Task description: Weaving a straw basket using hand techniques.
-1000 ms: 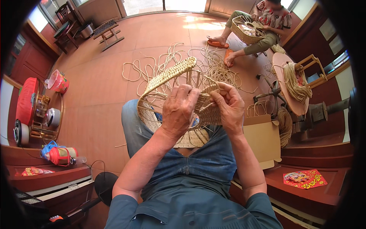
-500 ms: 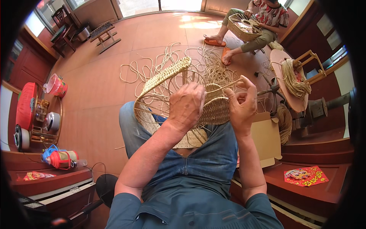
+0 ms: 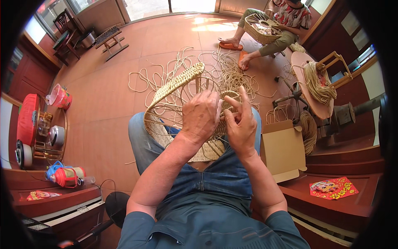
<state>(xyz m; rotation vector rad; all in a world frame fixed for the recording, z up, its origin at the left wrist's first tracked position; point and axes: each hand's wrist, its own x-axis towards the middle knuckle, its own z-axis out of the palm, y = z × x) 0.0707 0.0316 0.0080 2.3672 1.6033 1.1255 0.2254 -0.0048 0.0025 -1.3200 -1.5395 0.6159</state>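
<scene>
A partly woven straw basket (image 3: 172,87) rests on my lap, tilted, with a thick braided band rising on its left and bare spokes showing in the middle. My left hand (image 3: 201,116) is closed on the weave near the basket's centre; its fingertips are hidden behind its own back. Close beside it on the right, my right hand (image 3: 241,126) bends its thumb and fingers together at the weave, one finger pointing up. A straw cord seems pinched there, mostly covered by the fingers.
Loose straw cords (image 3: 236,72) lie tangled on the tiled floor ahead. Right of my knee are an open cardboard box (image 3: 284,151), a coiled cord bundle (image 3: 308,133) and an oval board (image 3: 298,68) bearing more cord. A seated person (image 3: 286,25) holds another basket at the far right.
My right hand has moved left and inward to the basket beside my left hand; before, it held a cord drawn out to the right. My left hand stays nearly in place.
</scene>
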